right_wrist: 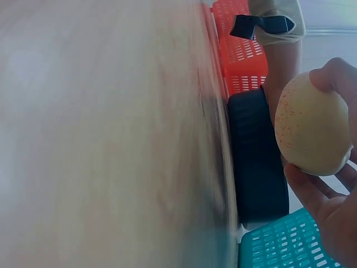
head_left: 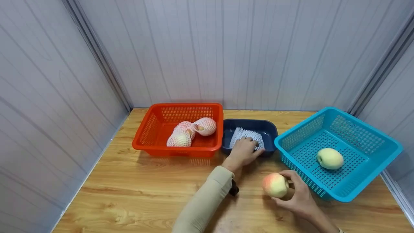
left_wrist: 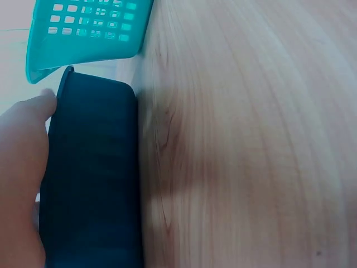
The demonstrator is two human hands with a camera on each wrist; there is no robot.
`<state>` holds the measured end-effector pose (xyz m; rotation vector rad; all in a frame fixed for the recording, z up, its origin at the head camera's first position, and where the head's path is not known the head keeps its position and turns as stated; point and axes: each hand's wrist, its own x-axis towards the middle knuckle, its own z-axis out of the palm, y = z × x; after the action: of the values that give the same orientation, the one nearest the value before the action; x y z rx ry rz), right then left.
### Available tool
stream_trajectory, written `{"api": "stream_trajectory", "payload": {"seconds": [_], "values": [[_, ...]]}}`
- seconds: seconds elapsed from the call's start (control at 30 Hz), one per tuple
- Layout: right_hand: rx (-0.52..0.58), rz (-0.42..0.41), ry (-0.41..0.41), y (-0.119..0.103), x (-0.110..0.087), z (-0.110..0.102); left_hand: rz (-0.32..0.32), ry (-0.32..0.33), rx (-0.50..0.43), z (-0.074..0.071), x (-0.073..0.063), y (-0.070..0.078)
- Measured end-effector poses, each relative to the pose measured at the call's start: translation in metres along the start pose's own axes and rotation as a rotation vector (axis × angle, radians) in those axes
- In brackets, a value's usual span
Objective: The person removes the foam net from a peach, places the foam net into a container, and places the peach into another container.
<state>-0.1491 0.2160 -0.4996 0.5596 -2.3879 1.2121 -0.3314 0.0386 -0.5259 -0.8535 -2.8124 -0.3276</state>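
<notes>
My right hand (head_left: 299, 197) holds a yellow and red apple (head_left: 275, 185) between thumb and fingers, in front of the turquoise basket. In the right wrist view the apple (right_wrist: 312, 125) shows pale yellow with red specks. My left hand (head_left: 244, 151) reaches over the near rim of a dark blue basin (head_left: 270, 129), fingers at the white foam net sleeves (head_left: 237, 134) lying in it. From the left wrist view, the left hand (left_wrist: 22, 167) passes over the basin wall (left_wrist: 95, 173), which hides its fingertips.
A red basket (head_left: 155, 129) at left holds several apples (head_left: 207, 126) in foam nets. The turquoise basket (head_left: 375, 168) at right contains one bare apple (head_left: 330, 158). All three containers stand on the wooden table (head_left: 129, 194), with grey panel walls (head_left: 207, 55) behind and at the sides.
</notes>
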Motion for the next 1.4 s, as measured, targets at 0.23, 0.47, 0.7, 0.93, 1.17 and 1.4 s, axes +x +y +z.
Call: {"api": "stream_trajectory", "payload": {"seconds": [0.23,0.47,0.7,0.93,1.17,1.4], "values": [[0.003,-0.016,0.020,0.000,0.001,-0.010,0.192,0.263,-0.069,-0.004,-0.009,0.007],[-0.025,-0.116,0.004,0.021,0.002,-0.027,0.379,0.404,-0.102,-0.015,-0.015,0.024],[-0.031,-0.221,0.022,0.001,0.014,-0.056,0.458,0.438,-0.110,-0.020,-0.016,0.046],[-0.091,-0.321,0.056,-0.053,0.048,-0.090,0.511,0.359,-0.108,-0.015,-0.012,0.064],[-0.183,-0.254,0.000,-0.030,0.084,-0.116,0.501,0.248,-0.057,-0.018,-0.006,0.076],[-0.237,-0.030,-0.199,-0.004,0.109,-0.131,0.490,0.179,-0.019,-0.022,-0.001,0.083]]}}
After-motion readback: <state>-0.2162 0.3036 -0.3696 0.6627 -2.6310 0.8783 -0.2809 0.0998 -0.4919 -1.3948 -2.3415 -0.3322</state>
